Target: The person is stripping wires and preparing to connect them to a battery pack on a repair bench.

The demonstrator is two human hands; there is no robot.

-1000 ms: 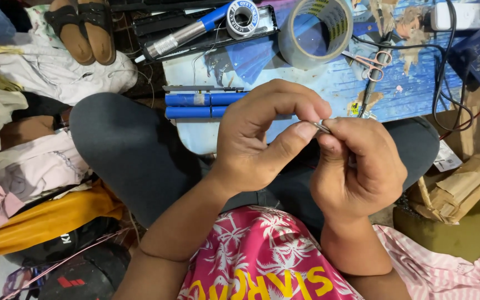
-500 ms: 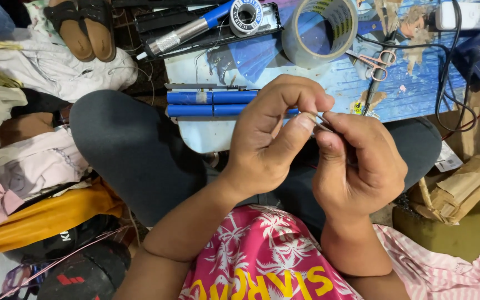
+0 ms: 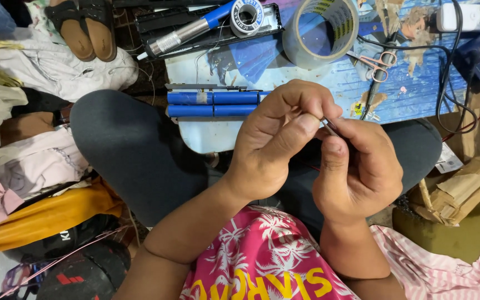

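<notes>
Since approx 1 s ago both hands have dropped a little lower in view and the left thumb now lies straighter along the small metal piece (image 3: 329, 125); the grip itself looks unchanged. That piece is thin and shiny, only its tip shows, so what it is can't be told. It sits pinched between left hand (image 3: 276, 141) thumb and forefinger, w/ the right hand (image 3: 359, 166) closed on its other end, thumb up against it. Both hands are shut narrow round it, knuckles touching, held above the lap.

Just beyond the hands, on the blue table (image 3: 329, 83), lie blue battery cells (image 3: 215, 104) in two rows, partly hidden by the left fingers. Farther back: a roll of clear tape (image 3: 320, 32), a soldering iron (image 3: 193, 30) w/ blue grip, a solder spool (image 3: 249, 15), small scissors (image 3: 374, 60) and black cables (image 3: 451, 83). Sandals (image 3: 81, 28) and heaped cloth (image 3: 40, 72) lie at left, cardboard (image 3: 462, 186) at right.
</notes>
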